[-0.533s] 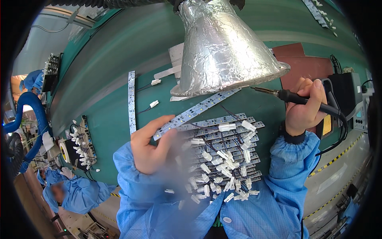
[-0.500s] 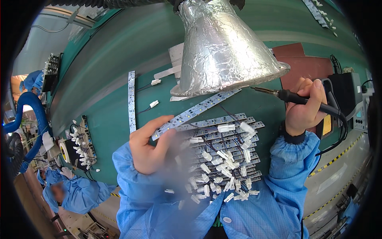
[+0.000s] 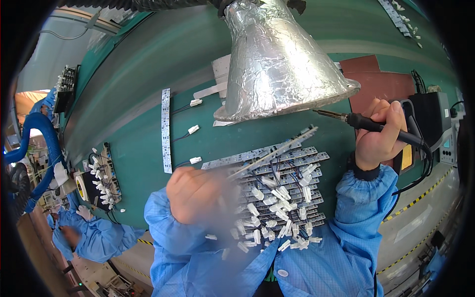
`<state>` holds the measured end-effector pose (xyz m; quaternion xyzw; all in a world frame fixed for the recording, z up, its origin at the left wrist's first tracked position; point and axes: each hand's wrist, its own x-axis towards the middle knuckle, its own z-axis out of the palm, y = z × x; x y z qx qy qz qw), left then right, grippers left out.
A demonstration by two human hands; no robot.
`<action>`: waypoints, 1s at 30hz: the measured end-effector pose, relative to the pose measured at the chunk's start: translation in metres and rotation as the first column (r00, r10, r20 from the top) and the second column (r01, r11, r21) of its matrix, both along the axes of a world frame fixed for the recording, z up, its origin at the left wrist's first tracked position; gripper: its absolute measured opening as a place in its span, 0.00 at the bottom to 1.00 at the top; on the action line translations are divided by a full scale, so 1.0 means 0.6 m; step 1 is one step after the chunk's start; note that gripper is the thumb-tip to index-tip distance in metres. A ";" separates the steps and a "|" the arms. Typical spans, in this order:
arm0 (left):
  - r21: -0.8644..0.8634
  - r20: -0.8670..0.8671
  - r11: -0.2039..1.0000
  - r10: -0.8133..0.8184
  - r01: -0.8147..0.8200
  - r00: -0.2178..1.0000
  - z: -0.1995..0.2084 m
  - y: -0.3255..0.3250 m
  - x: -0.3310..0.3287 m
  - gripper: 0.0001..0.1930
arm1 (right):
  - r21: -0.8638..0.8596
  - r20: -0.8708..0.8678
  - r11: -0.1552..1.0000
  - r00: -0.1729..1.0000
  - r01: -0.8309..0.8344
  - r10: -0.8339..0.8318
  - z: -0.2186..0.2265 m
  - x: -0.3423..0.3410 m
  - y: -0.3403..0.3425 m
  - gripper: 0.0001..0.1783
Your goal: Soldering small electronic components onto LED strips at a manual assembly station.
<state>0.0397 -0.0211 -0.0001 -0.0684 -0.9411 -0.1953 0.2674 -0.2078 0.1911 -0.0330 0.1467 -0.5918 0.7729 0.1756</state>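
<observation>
My left hand [image 3: 193, 195] is closed on one end of an LED strip board [image 3: 277, 152]. That board is tipped nearly edge-on, slanting up to the right over a stack of similar LED boards [image 3: 316, 157]. Wires with white plug connectors [image 3: 282, 204] lie heaped on the stack. A grey blur covers part of the left hand's fingers. Over on the right, my right hand [image 3: 378, 141] grips a soldering iron [image 3: 365, 122], its tip pointing left, just under the rim of a foil-covered fume hood [image 3: 284, 64]. Iron and held board are apart.
Upright at left stands another LED strip [image 3: 166, 131] with wired plugs beside it. A black soldering station [image 3: 433, 116] and a yellow sponge [image 3: 406, 156] sit at right, near a reddish-brown mat [image 3: 358, 64]. A co-worker in blue [image 3: 101, 235] is at lower left.
The held board has swung down and right from under the hood's rim and turned edge-on. My left hand has rolled over with it. My right hand with the iron has barely moved.
</observation>
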 end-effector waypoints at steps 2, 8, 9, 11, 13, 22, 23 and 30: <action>0.046 -0.084 0.999 0.013 -0.009 0.996 -0.012 -0.022 0.019 0.22 | -0.008 0.012 1.000 1.000 0.006 -0.006 0.001 -0.001 0.001 0.21; 0.614 -0.034 0.763 0.280 -0.201 0.959 -0.045 -0.023 0.085 0.29 | -0.024 0.017 1.000 1.000 0.000 0.000 0.001 -0.001 -0.002 0.22; 0.611 -0.035 0.765 0.281 -0.202 0.959 -0.039 -0.038 0.090 0.29 | -0.032 0.020 0.999 1.000 0.002 -0.001 0.002 -0.001 -0.002 0.22; 0.637 -0.021 0.761 -0.140 0.121 0.990 -0.017 -0.077 0.096 0.29 | -0.051 0.029 0.999 1.000 -0.007 0.009 0.001 0.002 -0.006 0.22; 0.614 0.014 0.773 -0.213 0.159 0.977 0.004 -0.109 0.120 0.27 | -0.061 0.057 0.998 0.998 0.022 -0.018 0.006 0.004 -0.003 0.22; 0.505 0.248 0.489 0.708 -0.712 0.662 -0.021 -0.144 0.118 0.17 | -0.096 0.039 0.995 0.999 -0.013 0.017 0.004 0.002 0.000 0.22; 0.360 0.329 0.537 0.692 -0.763 0.642 -0.036 -0.152 0.113 0.17 | -0.097 0.039 0.995 0.999 -0.013 0.017 0.002 0.000 0.001 0.22; 0.232 0.377 0.680 0.596 -0.695 0.709 -0.053 -0.140 0.079 0.15 | -0.100 0.067 0.994 0.997 -0.031 0.038 0.002 -0.002 0.003 0.22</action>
